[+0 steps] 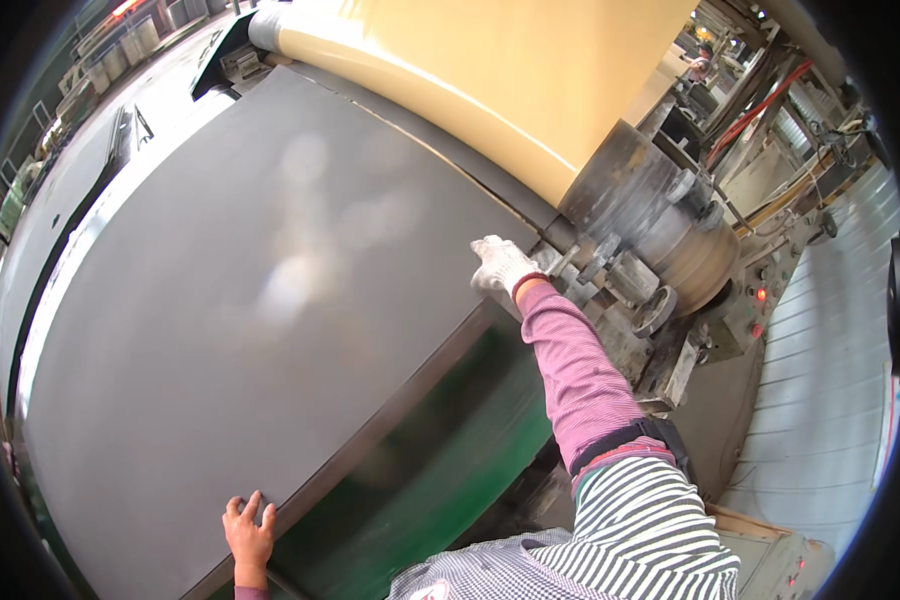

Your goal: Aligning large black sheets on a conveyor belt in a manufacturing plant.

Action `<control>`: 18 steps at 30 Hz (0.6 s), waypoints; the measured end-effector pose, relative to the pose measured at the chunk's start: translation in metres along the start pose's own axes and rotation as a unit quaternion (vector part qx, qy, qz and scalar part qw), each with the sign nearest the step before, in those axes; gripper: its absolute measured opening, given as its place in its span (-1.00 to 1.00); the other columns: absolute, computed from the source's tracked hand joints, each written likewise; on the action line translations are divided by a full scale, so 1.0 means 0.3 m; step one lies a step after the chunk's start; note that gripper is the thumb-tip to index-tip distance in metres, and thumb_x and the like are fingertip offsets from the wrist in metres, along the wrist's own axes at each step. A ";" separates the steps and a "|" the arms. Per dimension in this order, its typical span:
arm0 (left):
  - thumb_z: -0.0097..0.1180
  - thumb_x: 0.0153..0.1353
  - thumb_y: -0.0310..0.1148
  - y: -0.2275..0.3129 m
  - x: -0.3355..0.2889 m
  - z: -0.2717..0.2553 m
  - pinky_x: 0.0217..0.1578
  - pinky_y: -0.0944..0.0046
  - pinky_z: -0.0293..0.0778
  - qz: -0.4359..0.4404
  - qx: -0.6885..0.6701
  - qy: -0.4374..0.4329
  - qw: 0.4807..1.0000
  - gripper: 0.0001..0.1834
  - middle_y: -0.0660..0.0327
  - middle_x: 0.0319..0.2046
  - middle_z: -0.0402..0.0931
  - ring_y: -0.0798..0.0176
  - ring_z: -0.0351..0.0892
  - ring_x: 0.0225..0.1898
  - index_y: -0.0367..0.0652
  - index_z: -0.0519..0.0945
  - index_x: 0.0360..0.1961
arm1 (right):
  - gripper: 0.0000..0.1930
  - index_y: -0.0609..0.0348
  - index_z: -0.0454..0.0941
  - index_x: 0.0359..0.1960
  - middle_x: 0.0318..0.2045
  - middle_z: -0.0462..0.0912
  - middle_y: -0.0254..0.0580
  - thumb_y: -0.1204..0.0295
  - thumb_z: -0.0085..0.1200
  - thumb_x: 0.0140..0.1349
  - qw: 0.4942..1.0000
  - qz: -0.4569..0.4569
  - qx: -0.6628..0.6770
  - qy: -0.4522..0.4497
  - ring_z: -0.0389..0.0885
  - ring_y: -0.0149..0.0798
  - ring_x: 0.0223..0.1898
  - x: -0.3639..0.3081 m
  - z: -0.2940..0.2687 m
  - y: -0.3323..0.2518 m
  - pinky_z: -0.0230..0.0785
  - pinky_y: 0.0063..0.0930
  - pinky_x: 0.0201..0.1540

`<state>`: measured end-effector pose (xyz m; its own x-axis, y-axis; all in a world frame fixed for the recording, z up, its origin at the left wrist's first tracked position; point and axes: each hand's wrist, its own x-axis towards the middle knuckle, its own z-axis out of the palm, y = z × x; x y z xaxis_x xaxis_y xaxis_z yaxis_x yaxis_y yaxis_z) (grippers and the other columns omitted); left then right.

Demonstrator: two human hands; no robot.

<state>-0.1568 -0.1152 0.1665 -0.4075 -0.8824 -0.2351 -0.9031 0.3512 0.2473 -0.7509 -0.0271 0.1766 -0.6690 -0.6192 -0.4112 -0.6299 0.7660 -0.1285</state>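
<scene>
A wide, flat dark grey surface (200,330), sheet-like and smooth, fills the middle of the view. At its near edge, my bare left hand (249,535) rests with fingers spread and fingertips on the grey surface. My right hand (503,265), in a white knit glove, is stretched out to the surface's right corner beside the roller fittings. Its fingers are curled in, and anything held in them is hidden. Beyond the grey surface, a glossy tan-yellow sheet (440,60) curves over a large roller (660,215), whose worn end shows just right of my gloved hand.
Metal brackets and a handwheel (655,312) sit under the roller end. A panel with red lights (760,295) stands to the right, near ribbed pale sheeting (820,350). Green material (420,480) slopes below the near edge. Another person (700,66) is far off at upper right.
</scene>
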 end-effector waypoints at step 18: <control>0.22 0.13 -0.18 -0.327 -0.239 -0.020 -0.16 0.01 0.46 -0.101 -0.029 0.233 0.967 -0.32 -0.10 -0.18 0.55 -0.09 0.55 -0.15 -0.31 0.36 0.22 | -0.79 0.14 0.62 -0.14 -0.43 0.64 -0.39 0.35 0.11 0.25 0.879 -0.090 0.468 0.019 0.54 -0.49 -0.49 -0.751 0.318 -0.146 0.39 -0.61 -0.44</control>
<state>-0.0382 -0.0883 0.1648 -0.1054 -0.9812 0.1617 -0.9434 0.1501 0.2959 -0.5350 0.0953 0.1887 -0.6160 -0.7361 -0.2805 -0.1378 0.4513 -0.8817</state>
